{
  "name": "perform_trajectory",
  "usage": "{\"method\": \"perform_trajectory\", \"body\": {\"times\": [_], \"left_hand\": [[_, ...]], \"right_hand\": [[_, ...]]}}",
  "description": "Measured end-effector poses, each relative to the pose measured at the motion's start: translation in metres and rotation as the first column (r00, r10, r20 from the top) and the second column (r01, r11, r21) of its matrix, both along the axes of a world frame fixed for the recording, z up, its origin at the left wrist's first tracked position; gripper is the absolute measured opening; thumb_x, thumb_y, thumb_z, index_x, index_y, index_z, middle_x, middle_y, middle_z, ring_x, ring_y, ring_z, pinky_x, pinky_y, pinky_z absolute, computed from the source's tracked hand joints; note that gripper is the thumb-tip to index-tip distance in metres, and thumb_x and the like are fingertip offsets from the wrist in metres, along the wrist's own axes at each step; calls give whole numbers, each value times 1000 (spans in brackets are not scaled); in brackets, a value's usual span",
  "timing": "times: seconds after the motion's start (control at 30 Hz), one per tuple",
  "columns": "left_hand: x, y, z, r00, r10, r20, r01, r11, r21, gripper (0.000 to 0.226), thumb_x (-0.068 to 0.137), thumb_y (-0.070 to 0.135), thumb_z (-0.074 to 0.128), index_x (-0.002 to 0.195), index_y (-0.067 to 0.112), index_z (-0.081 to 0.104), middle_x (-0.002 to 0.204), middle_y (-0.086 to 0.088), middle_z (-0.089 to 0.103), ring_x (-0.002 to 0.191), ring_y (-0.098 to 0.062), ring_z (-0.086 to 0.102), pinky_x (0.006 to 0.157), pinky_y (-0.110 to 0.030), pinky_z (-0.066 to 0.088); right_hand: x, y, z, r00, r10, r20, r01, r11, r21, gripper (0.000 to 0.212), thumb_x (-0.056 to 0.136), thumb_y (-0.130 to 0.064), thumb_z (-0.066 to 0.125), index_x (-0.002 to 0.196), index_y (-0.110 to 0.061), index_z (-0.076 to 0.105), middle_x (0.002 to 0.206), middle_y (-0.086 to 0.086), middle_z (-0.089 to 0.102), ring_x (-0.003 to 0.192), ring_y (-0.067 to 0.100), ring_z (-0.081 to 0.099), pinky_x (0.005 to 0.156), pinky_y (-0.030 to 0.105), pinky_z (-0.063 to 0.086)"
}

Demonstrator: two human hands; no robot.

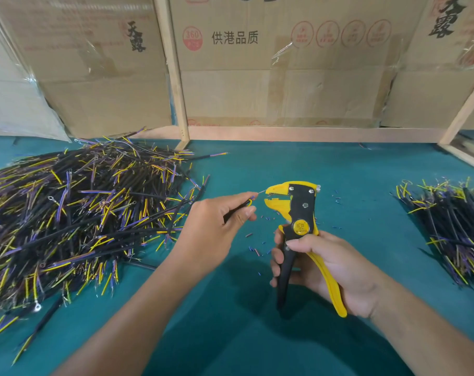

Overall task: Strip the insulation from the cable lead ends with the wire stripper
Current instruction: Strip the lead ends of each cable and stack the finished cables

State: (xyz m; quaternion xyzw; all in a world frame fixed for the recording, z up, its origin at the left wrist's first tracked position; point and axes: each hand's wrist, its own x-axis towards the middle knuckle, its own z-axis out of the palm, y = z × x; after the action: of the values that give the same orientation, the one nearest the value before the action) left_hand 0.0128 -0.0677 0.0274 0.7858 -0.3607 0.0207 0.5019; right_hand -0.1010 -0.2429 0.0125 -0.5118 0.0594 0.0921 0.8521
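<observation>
Left hand (pixel 225 215) raised over the teal mat (pixel 325 169), fingers pinching a thin black cable (pixel 237 208), its bare lead tip just at the stripper's yellow beak. Right hand (pixel 322 264) wrapped round the wire stripper (pixel 300 226), upright, smooth yellow and black handles squeezed close. Tangled heap of cables (pixel 81 213) on the left, smaller bundle (pixel 452 226) on the right. Tiny insulation scraps (pixel 254 249) scattered between. Cardboard boxes (pixel 284 63) behind.

The left hand (pixel 219 221) covers most of the cable (pixel 248 203) it pinches. The bare lead tip is too fine to follow into the wire stripper (pixel 298 213). The picture's edges cut off both wire piles (pixel 67 213) and the cardboard boxes (pixel 284 63).
</observation>
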Motion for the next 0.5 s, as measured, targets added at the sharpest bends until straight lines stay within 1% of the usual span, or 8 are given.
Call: {"method": "perform_trajectory", "body": {"times": [0.17,0.33,0.5], "left_hand": [[1,-1,-3,1000,5,-4,-5,1000,-2,26,98,15,62,123,18,70,78,11,72,41,-5,31,44,-8,26],[3,-1,-4,1000,15,17,-15,1000,3,26,98,15,61,123,19,71,76,16,69,42,-5,33,45,-8,26],[4,0,-4,1000,19,22,-20,1000,10,26,99,16,61,122,21,71,76,15,70,45,-7,30,46,-9,26]], "right_hand": [[-1,-3,-1,999,-24,24,25,1000,-17,17,83,-9,58,93,-9,71,86,21,62,75,35,60,75,48,56],[-2,-3,-1,1000,-3,30,5,999,-54,17,81,-10,63,96,-6,68,83,20,60,73,34,58,75,49,55],[-2,-2,-2,1000,8,22,-5,995,-96,15,84,-10,61,96,-4,68,83,20,58,73,33,58,74,49,55]]}}
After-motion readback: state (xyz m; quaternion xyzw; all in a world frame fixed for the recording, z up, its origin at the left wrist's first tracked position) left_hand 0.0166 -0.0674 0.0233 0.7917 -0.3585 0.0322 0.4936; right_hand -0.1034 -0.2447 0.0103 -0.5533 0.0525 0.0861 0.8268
